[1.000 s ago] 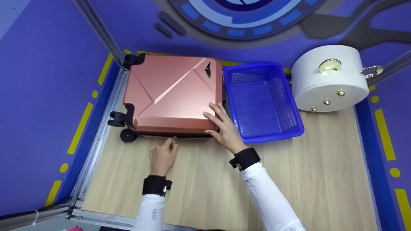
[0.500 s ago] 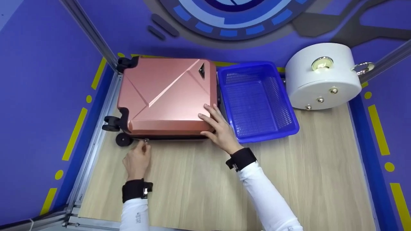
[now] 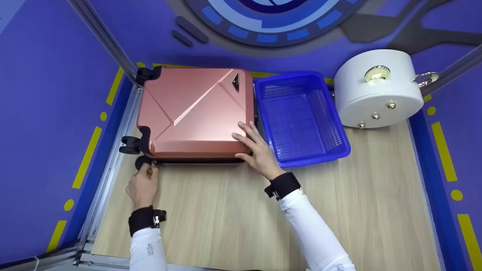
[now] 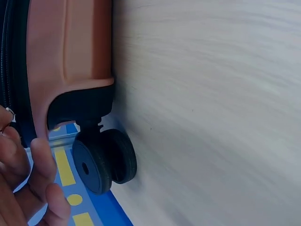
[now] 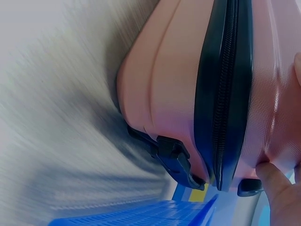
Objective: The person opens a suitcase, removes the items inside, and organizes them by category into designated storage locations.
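From my station I see the rose-pink hard-shell suitcase [image 3: 199, 113] lying flat on the pale wood-grain tabletop [image 3: 233, 214], its wheeled end to the left. A black zip band [image 5: 225, 89] runs along its near side. At that side's left end, the left hand [image 3: 144, 186] pinches the small metal zip pull [image 4: 11, 113] between thumb and fingertip, just beside a black twin caster wheel [image 4: 91, 165]; its other fingers are bent. I see the left forearm reaching up from the bottom edge, nearly upright and leaning left. The right hand [image 3: 261, 154] lies over the near right corner, fingers spread on the shell and grasping nothing, thumb against the side; that forearm slants in from the lower right. 2 white sleeves meet 2 black wrist straps. Just right of the suitcase I have the blue plastic mesh basket [image 3: 316, 159], then the white drum-shaped case [image 3: 372, 86] with 3 metallic studs.
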`<move>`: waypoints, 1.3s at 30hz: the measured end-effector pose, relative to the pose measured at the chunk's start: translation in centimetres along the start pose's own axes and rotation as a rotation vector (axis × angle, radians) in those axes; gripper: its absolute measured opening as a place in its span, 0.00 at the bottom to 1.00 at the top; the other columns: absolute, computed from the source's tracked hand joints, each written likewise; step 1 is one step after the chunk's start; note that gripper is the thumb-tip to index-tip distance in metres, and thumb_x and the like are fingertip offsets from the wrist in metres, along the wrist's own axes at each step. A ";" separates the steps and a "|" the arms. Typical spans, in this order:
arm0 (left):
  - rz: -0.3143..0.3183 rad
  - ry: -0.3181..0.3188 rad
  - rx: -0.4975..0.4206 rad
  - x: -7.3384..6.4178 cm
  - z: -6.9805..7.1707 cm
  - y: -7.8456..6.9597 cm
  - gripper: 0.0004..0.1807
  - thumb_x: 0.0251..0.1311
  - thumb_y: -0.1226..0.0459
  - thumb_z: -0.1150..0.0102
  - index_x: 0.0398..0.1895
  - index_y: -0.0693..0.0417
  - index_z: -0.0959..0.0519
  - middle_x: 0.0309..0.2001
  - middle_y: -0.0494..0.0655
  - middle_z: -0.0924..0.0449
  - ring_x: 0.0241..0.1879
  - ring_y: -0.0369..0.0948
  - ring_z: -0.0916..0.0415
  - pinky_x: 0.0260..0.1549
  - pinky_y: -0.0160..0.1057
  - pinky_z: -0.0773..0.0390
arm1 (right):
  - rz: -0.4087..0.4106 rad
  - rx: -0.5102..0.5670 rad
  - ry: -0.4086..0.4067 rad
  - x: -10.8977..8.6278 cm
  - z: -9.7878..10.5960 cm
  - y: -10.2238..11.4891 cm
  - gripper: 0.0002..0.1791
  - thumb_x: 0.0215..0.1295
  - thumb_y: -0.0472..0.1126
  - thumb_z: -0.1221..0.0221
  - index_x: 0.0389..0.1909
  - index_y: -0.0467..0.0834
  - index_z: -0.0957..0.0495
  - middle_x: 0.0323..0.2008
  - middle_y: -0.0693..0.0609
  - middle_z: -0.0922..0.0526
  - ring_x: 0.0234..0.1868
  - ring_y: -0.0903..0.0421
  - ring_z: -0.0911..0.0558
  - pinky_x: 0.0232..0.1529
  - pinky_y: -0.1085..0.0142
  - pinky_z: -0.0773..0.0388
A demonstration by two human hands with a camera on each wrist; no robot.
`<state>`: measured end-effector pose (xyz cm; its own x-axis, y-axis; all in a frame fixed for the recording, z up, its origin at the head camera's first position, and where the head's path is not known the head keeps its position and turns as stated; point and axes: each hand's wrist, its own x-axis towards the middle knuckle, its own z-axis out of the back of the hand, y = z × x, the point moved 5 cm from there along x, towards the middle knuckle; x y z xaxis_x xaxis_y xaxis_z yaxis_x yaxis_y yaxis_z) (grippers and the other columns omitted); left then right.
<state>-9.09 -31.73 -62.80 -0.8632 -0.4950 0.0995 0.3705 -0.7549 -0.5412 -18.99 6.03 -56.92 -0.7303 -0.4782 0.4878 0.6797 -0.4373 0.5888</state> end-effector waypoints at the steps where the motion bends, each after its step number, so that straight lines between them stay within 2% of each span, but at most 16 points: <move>1: 0.009 -0.003 -0.004 0.0 -0.1 0.0 0.17 0.72 0.52 0.47 0.26 0.49 0.30 0.21 0.51 0.25 0.26 0.63 0.20 0.22 0.59 0.32 | 0.002 0.003 0.000 0.0 0.1 0.0 0.35 0.62 0.46 0.29 0.70 0.48 0.25 0.77 0.44 0.35 0.81 0.38 0.45 0.71 0.48 0.31; 5: -0.017 -0.019 -0.038 -0.2 -0.4 -0.4 0.16 0.72 0.55 0.47 0.25 0.50 0.31 0.19 0.50 0.27 0.25 0.63 0.21 0.23 0.60 0.32 | 0.002 -0.005 -0.006 0.0 0.3 0.0 0.36 0.61 0.44 0.28 0.70 0.47 0.25 0.77 0.43 0.35 0.80 0.36 0.44 0.71 0.46 0.33; 9: -0.094 -0.048 -0.068 -0.7 -0.5 -0.8 0.16 0.70 0.58 0.45 0.22 0.49 0.32 0.16 0.46 0.33 0.19 0.59 0.26 0.19 0.55 0.35 | -0.025 -0.041 0.004 -0.1 0.3 0.2 0.36 0.63 0.44 0.29 0.73 0.48 0.28 0.79 0.43 0.38 0.80 0.36 0.45 0.70 0.46 0.31; 12: -0.142 -0.074 -0.081 -1.5 -0.6 -1.0 0.16 0.68 0.60 0.43 0.22 0.49 0.32 0.15 0.43 0.35 0.16 0.56 0.30 0.17 0.52 0.38 | -0.062 -0.108 -0.002 -0.1 0.3 0.3 0.36 0.66 0.44 0.32 0.75 0.49 0.30 0.79 0.44 0.39 0.80 0.36 0.44 0.67 0.46 0.27; 16: -0.201 -0.108 -0.111 -3.3 -1.2 -1.8 0.14 0.66 0.62 0.41 0.23 0.50 0.31 0.15 0.43 0.33 0.14 0.51 0.34 0.15 0.48 0.39 | -0.147 -0.241 -0.033 -0.4 0.5 -0.1 0.36 0.70 0.44 0.36 0.77 0.48 0.34 0.80 0.45 0.39 0.79 0.35 0.41 0.63 0.47 0.23; 18: -0.238 -0.126 -0.131 -4.6 -1.7 -2.4 0.12 0.65 0.62 0.41 0.24 0.51 0.29 0.16 0.44 0.32 0.13 0.49 0.35 0.15 0.48 0.39 | -0.195 -0.297 -0.047 -0.6 0.6 -0.3 0.35 0.73 0.42 0.38 0.79 0.47 0.36 0.80 0.46 0.40 0.79 0.36 0.41 0.58 0.49 0.20; 23: -0.333 -0.159 -0.186 -7.8 -3.1 -4.0 0.08 0.63 0.64 0.40 0.26 0.52 0.26 0.17 0.44 0.28 0.14 0.45 0.33 0.13 0.48 0.36 | -0.264 -0.318 -0.088 -1.0 1.2 -0.5 0.37 0.74 0.37 0.40 0.81 0.42 0.41 0.81 0.45 0.43 0.81 0.38 0.45 0.69 0.48 0.30; 25: -0.361 -0.162 -0.206 -8.9 -3.6 -4.7 0.09 0.63 0.66 0.40 0.26 0.52 0.27 0.17 0.42 0.29 0.15 0.43 0.33 0.13 0.47 0.35 | -0.258 -0.303 -0.106 -1.1 1.3 -0.4 0.39 0.72 0.37 0.39 0.80 0.41 0.42 0.81 0.43 0.43 0.81 0.38 0.46 0.76 0.46 0.41; 28: -0.392 -0.172 -0.233 -10.1 -4.3 -5.5 0.11 0.64 0.68 0.39 0.25 0.53 0.29 0.18 0.41 0.32 0.15 0.42 0.34 0.13 0.45 0.36 | -0.215 -0.286 -0.134 -1.2 1.2 0.2 0.40 0.68 0.36 0.36 0.79 0.38 0.40 0.80 0.40 0.43 0.80 0.36 0.46 0.78 0.45 0.46; 33: -0.448 -0.180 -0.254 -10.9 -4.9 -6.9 0.11 0.64 0.69 0.40 0.25 0.54 0.28 0.18 0.42 0.33 0.16 0.42 0.34 0.14 0.45 0.37 | -0.132 -0.250 -0.157 -1.3 0.2 1.7 0.41 0.64 0.36 0.33 0.77 0.40 0.36 0.79 0.37 0.41 0.79 0.33 0.44 0.75 0.41 0.41; 35: -0.478 -0.178 -0.252 -11.0 -5.1 -7.5 0.11 0.64 0.69 0.40 0.25 0.55 0.28 0.18 0.43 0.33 0.16 0.42 0.34 0.14 0.44 0.37 | -0.110 -0.246 -0.139 -1.2 -0.3 2.2 0.40 0.64 0.37 0.32 0.77 0.41 0.34 0.79 0.38 0.41 0.79 0.33 0.44 0.70 0.43 0.31; 39: -0.502 -0.170 -0.248 -11.4 -5.7 -8.5 0.11 0.64 0.69 0.40 0.25 0.54 0.29 0.17 0.43 0.33 0.15 0.41 0.34 0.14 0.42 0.39 | -0.105 -0.229 -0.062 -1.1 -1.2 2.3 0.39 0.67 0.39 0.33 0.78 0.44 0.35 0.80 0.39 0.42 0.80 0.30 0.52 0.65 0.41 0.27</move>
<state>-4.35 -17.23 -64.05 -0.8376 -0.1801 0.5158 -0.1788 -0.8017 -0.5703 -16.59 4.62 -56.87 -0.7958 -0.3766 0.4743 0.5924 -0.6467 0.4805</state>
